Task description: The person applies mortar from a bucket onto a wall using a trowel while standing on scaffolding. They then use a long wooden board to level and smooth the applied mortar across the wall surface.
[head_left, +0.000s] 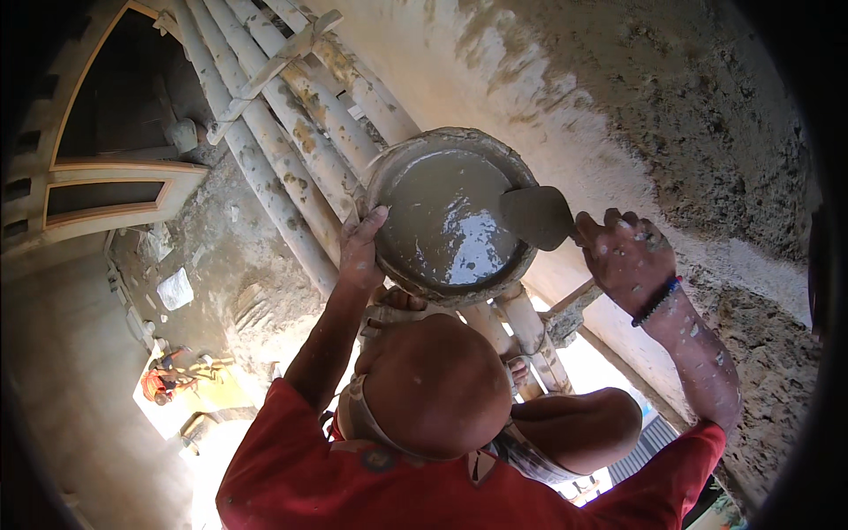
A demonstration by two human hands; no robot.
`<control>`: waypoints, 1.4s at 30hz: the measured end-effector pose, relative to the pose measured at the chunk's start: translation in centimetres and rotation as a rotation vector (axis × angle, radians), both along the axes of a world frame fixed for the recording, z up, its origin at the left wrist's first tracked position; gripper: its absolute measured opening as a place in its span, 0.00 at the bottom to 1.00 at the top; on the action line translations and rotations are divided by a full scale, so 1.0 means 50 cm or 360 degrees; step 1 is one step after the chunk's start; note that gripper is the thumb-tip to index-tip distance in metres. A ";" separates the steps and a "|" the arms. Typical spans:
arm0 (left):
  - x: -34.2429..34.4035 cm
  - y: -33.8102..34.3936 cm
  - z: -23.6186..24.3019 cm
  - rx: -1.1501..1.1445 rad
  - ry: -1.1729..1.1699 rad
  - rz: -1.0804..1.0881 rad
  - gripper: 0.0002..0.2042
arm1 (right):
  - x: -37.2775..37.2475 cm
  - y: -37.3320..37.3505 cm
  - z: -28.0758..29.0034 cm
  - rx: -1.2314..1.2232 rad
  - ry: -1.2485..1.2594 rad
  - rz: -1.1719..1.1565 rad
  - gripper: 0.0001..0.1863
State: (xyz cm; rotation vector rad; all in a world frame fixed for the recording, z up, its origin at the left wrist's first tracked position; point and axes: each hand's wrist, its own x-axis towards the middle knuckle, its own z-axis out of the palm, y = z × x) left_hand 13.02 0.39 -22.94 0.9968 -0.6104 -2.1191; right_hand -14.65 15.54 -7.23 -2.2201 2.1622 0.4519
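In the head view, the left hand (pixel 358 252) holds the edge of a big round pan (pixel 442 140). Its thumb is up by the rim, and most of its other fingers are hard to see. The pan is just to the right of this hand, between the two hands. It is full of wet grey mud (pixel 428 203), with a bright shiny patch on top.

The right hand (pixel 627 261) is curled tight around a trowel (pixel 539 216). The handle is hidden inside the fist. The flat dark blade points left from this hand, over the near edge of the pan and partly over the mud. It is hard to tell if the blade touches the mud. A beaded band (pixel 658 301) sits on the wrist just below this hand, and grey spots dot the arm.

Past the left hand, long spotted poles (pixel 300 119) lie side by side, with a wooden bar (pixel 274 78) across them. To the right of the right hand is a rough wall (pixel 707 132). Far off to the left of the left hand, and lower, is another person (pixel 159 386) in orange.
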 end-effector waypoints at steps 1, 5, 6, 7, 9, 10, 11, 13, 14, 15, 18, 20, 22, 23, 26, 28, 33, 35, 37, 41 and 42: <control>-0.036 0.002 0.019 0.0034 0.0048 -0.0061 0.19 | 0.005 0.025 -0.024 -0.0026 0.0001 -0.0030 0.16; -0.037 0.012 0.018 0.0103 -0.0060 -0.0084 0.17 | 0.042 -0.012 -0.107 0.0158 -0.0649 -0.0197 0.15; -0.024 0.013 0.015 0.0084 -0.0053 -0.0051 0.17 | 0.047 -0.031 -0.130 0.0229 -0.0894 -0.0210 0.14; -0.011 0.015 0.013 0.0066 -0.0046 -0.0021 0.17 | 0.057 -0.037 -0.141 0.0303 -0.0858 -0.0249 0.17; -0.009 0.013 0.006 0.0025 -0.0009 -0.0005 0.18 | 0.058 -0.019 -0.158 0.0172 -0.1096 -0.0322 0.20; -0.011 0.014 0.002 -0.0007 -0.0004 0.0010 0.18 | 0.056 -0.007 -0.160 0.0104 -0.1216 -0.0363 0.21; -0.011 0.014 -0.003 -0.0039 0.0000 0.0026 0.18 | 0.054 0.000 -0.148 0.0189 -0.1092 -0.0387 0.24; -0.007 0.017 -0.034 0.0083 -0.0195 0.0054 0.18 | 0.043 0.026 -0.167 0.0126 -0.1117 -0.0394 0.25; -0.008 0.012 -0.034 0.0132 -0.0290 0.0060 0.18 | 0.039 0.035 -0.180 0.0082 -0.1128 -0.0401 0.25; -0.006 0.010 -0.032 0.0109 -0.0176 0.0053 0.18 | 0.039 0.042 -0.189 0.0027 -0.1158 -0.0382 0.25; -0.006 0.013 -0.020 0.0071 0.0079 0.0033 0.19 | 0.028 0.049 -0.193 -0.0042 -0.1067 -0.0346 0.25; 0.001 0.008 -0.026 0.0064 0.0089 0.0004 0.21 | 0.027 0.043 -0.180 0.0031 -0.0822 -0.0377 0.26; -0.002 0.009 -0.028 0.0048 0.0102 0.0011 0.21 | 0.010 0.049 -0.163 0.0080 -0.0861 -0.0511 0.26; 0.000 0.011 -0.028 0.0042 0.0091 0.0035 0.22 | 0.008 0.044 -0.139 0.0057 -0.0859 -0.0511 0.26; -0.002 0.007 -0.033 0.0035 0.0092 0.0012 0.22 | -0.007 0.037 -0.064 -0.0002 -0.1012 -0.0499 0.27; -0.009 0.007 -0.030 0.0016 0.0100 0.0003 0.22 | -0.012 0.025 0.011 -0.0055 -0.1222 -0.0440 0.27; 0.008 0.006 -0.043 -0.0010 0.0065 -0.0003 0.22 | -0.044 0.025 0.103 0.0062 -0.1674 -0.0543 0.20; -0.001 0.009 -0.033 -0.0033 0.0098 0.0015 0.22 | -0.077 0.049 0.093 0.0156 -0.1845 -0.0885 0.19; -0.011 0.004 -0.032 -0.0025 0.0098 -0.0057 0.22 | -0.155 0.089 0.073 0.0138 -0.1859 -0.1482 0.21; -0.003 0.008 -0.038 -0.0068 0.0072 0.0019 0.23 | -0.229 0.174 0.165 -0.0788 -0.0649 -0.1129 0.23; 0.000 0.016 -0.036 -0.0050 0.0070 0.0016 0.23 | -0.219 0.177 0.170 -0.0817 -0.0691 -0.1078 0.23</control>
